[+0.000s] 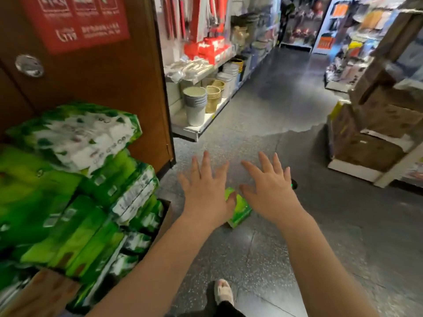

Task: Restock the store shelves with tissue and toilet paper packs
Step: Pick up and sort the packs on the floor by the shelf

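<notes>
Because a small green tissue pack point(239, 208) lies alone on the floor point(297, 225) near the person's foot, both hands reach down toward it, left hand point(204, 191) and right hand point(270, 188) empty with fingers spread. Stacked green packs point(75, 179) wait at left.

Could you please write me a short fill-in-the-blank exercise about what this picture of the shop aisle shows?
1. The small green pack lies on the ____, below both outstretched hands.
2. The left hand and the right hand both have their fingers ____, gripping nothing.
3. The stacked tissue packs at the person's left are mostly ____ in colour.
4. The stacked buckets stand on the ____ shelf of the rack.

Missing words: floor; spread; green; bottom
</notes>
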